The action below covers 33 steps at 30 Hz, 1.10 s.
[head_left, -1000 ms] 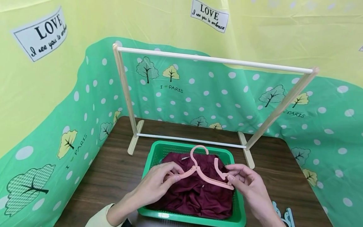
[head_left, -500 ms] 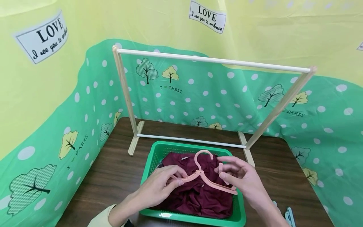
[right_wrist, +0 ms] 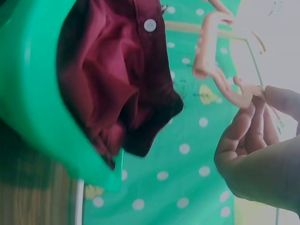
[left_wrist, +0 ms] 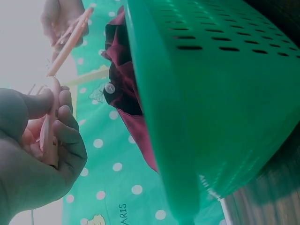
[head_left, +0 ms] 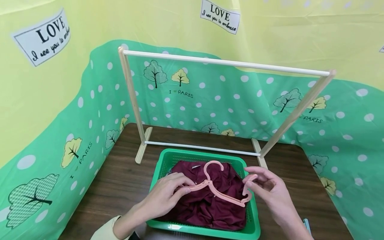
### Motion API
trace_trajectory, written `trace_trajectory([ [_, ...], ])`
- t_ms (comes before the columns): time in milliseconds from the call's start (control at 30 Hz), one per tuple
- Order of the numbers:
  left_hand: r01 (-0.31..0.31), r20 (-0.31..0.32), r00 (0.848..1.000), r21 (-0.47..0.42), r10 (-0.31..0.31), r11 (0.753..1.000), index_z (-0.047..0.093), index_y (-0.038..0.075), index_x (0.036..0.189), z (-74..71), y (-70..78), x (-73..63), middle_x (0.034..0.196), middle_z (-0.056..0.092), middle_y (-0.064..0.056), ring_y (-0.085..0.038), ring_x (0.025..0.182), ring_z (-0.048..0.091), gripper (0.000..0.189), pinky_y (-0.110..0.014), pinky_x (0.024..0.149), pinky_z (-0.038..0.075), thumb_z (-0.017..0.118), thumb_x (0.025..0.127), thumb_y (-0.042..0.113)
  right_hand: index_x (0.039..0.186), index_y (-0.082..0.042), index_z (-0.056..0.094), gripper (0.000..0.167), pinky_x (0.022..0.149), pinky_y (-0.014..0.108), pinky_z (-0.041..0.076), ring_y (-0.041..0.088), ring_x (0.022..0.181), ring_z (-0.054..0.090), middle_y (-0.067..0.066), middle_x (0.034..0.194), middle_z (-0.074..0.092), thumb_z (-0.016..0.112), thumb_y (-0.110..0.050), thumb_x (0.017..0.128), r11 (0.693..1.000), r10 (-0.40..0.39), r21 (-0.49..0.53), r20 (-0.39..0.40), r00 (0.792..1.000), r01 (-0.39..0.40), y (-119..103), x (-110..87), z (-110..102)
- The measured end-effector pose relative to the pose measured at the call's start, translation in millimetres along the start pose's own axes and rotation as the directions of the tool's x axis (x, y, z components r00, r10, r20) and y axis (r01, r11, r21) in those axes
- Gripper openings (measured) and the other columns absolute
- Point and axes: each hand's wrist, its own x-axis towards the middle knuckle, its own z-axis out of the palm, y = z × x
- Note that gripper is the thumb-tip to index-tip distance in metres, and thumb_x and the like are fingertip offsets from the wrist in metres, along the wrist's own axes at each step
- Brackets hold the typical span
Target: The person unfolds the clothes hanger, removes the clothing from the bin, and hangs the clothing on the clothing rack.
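Observation:
A pink folding hanger [head_left: 226, 197] is held over a green basket [head_left: 253, 216], its hook pointing away from me. My left hand [head_left: 169, 191] grips the hanger's left arm between thumb and fingers, as the left wrist view also shows. My right hand [head_left: 271, 191] pinches the small jointed end piece [right_wrist: 243, 98] of the right arm. That piece sticks up and outward from the arm's tip. Beneath the hanger, a dark maroon garment [head_left: 207, 213] lies bunched in the basket. A white button [right_wrist: 149, 25] shows on it in the right wrist view.
Behind the basket stands a wooden rack with a white top rail [head_left: 225, 62] and a lower rail [head_left: 204, 148]. A light blue object [head_left: 307, 226] lies on the brown table [head_left: 102, 186], partly hidden by my right forearm. Patterned cloth [head_left: 186, 110] surrounds the table.
My right hand first moves inward and then back out to the right, and the pinched end piece swings outward. My left hand keeps its grip, with the hanger shifting slightly.

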Motion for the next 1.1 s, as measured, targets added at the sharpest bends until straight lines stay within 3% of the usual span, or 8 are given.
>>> trace_trajectory([
  [200,-0.004,-0.039,0.999,-0.021,0.003,1.000,0.081,0.021,0.116,-3.4,-3.9,-0.1,0.105,0.078,0.012,-0.001,0.096,0.062,0.011,-0.026,0.085,0.054,0.071,0.111,0.021,0.136,-0.006,0.076,0.043,0.089,0.024,0.061,0.010,0.093,0.079,-0.003,0.104,0.085,0.060,0.020,0.105,0.990,-0.005,0.143,-0.075,0.997,0.016,15.0,-7.8,-23.8],
  [367,-0.016,-0.087,0.996,-0.033,0.013,0.999,0.081,0.021,0.115,-6.9,-7.4,-0.8,0.104,0.078,0.013,-0.001,0.093,0.060,0.011,-0.027,0.084,0.053,0.073,0.108,0.018,0.135,-0.005,0.076,0.044,0.091,0.023,0.061,0.010,0.098,0.079,-0.002,0.108,0.086,0.059,0.021,0.104,0.984,0.029,0.177,-0.113,0.993,-0.009,29.1,-16.2,-40.9],
  [533,-0.030,-0.117,0.993,-0.019,0.027,0.999,0.081,0.021,0.116,-8.8,-9.3,-1.1,0.104,0.077,0.013,-0.001,0.092,0.058,0.012,-0.025,0.081,0.051,0.073,0.109,0.017,0.135,-0.006,0.076,0.037,0.085,0.022,0.060,0.010,0.096,0.076,-0.006,0.107,0.085,0.066,0.013,0.106,0.997,0.074,-0.001,-0.100,0.992,-0.075,36.7,-23.3,-56.1],
  [667,-0.043,-0.133,0.990,-0.011,0.041,0.999,0.081,0.022,0.116,-9.3,-9.2,-0.6,0.103,0.078,0.013,-0.002,0.092,0.058,0.012,-0.024,0.080,0.051,0.072,0.109,0.016,0.134,-0.005,0.076,0.033,0.078,0.023,0.058,0.012,0.092,0.072,-0.007,0.104,0.082,0.070,0.009,0.105,0.980,0.061,-0.186,-0.050,0.997,-0.069,41.0,-27.6,-64.0],
  [900,-0.030,-0.180,0.983,-0.012,0.027,0.999,0.081,0.021,0.115,-9.7,-7.4,1.2,0.103,0.079,0.012,-0.002,0.093,0.061,0.013,-0.025,0.079,0.052,0.074,0.108,0.013,0.130,-0.001,0.077,0.029,0.071,0.028,0.056,0.013,0.086,0.072,-0.007,0.098,0.080,0.074,0.009,0.103,0.958,0.037,-0.286,0.023,0.999,-0.029,49.5,-28.5,-58.6],
  [1000,-0.009,-0.163,0.987,-0.023,0.005,1.000,0.082,0.021,0.115,-9.9,-7.0,1.1,0.103,0.078,0.012,-0.001,0.093,0.060,0.012,-0.025,0.080,0.053,0.074,0.109,0.015,0.131,-0.002,0.077,0.029,0.072,0.028,0.058,0.013,0.087,0.072,-0.009,0.099,0.078,0.077,0.005,0.103,0.934,0.037,-0.356,0.029,0.999,-0.024,48.0,-29.1,-56.2],
  [1100,0.021,-0.116,0.993,-0.091,-0.031,0.996,0.082,0.021,0.115,-10.1,-6.5,0.4,0.104,0.078,0.011,0.000,0.093,0.060,0.011,-0.024,0.081,0.055,0.073,0.110,0.015,0.133,-0.008,0.078,0.031,0.078,0.024,0.058,0.008,0.094,0.073,-0.014,0.108,0.080,0.079,-0.001,0.103,0.898,0.021,-0.440,0.007,1.000,-0.015,41.8,-29.2,-52.9],
])
